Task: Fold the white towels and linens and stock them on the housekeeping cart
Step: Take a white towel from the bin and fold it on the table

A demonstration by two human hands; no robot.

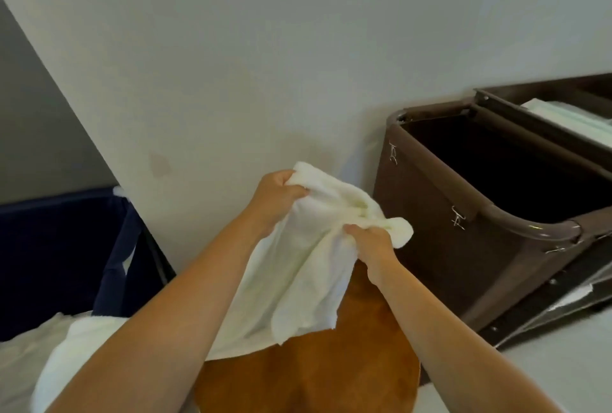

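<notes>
A small white towel [308, 260] hangs in the air in front of me, held by its top edge. My left hand [276, 195] grips the upper left corner. Lower and to the right, my right hand [372, 245] pinches the other end of that edge. The cloth droops loosely between and below both hands. The brown housekeeping cart [440, 247] stands at the right with an open dark bag compartment. Folded white linen [569, 116] lies on its top at the far right.
A round orange-brown surface [314, 369] lies under the towel. More white linens [59, 346] are heaped at the lower left, beside a dark blue bin [56, 253]. A pale wall [265, 65] fills the background.
</notes>
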